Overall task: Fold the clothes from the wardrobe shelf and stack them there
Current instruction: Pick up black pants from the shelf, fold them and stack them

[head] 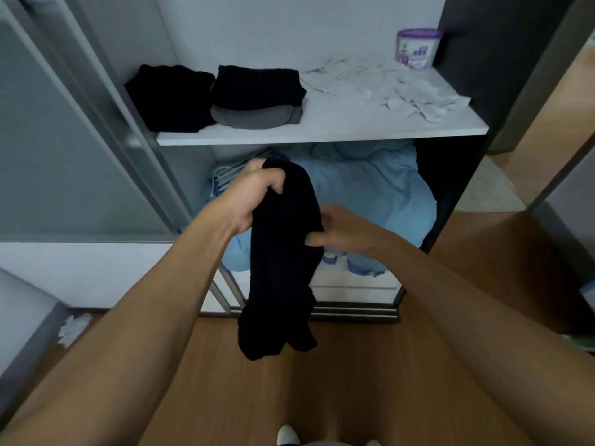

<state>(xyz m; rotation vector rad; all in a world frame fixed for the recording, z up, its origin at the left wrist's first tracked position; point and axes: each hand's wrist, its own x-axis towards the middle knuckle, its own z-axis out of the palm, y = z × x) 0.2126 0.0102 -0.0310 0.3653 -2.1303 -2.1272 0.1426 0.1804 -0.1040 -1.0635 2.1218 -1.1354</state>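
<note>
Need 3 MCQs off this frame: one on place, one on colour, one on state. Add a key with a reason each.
1. Where does the purple-lidded tub stand?
A. at the back right of the shelf
B. on the floor
C. on the blue bedding

2. What colour is the piece under the black one in the folded stack?
A. white
B. grey
C. blue

3. How is the black garment in the hands?
A. folded flat on the shelf
B. lying on the floor
C. hanging, unfolded

Key:
1 A: the tub sits by the back wall at the shelf's right end.
2 B: a grey garment shows beneath the black top piece.
3 C: the left hand grips its top, the right hand pinches its side, and it hangs loose.
</note>
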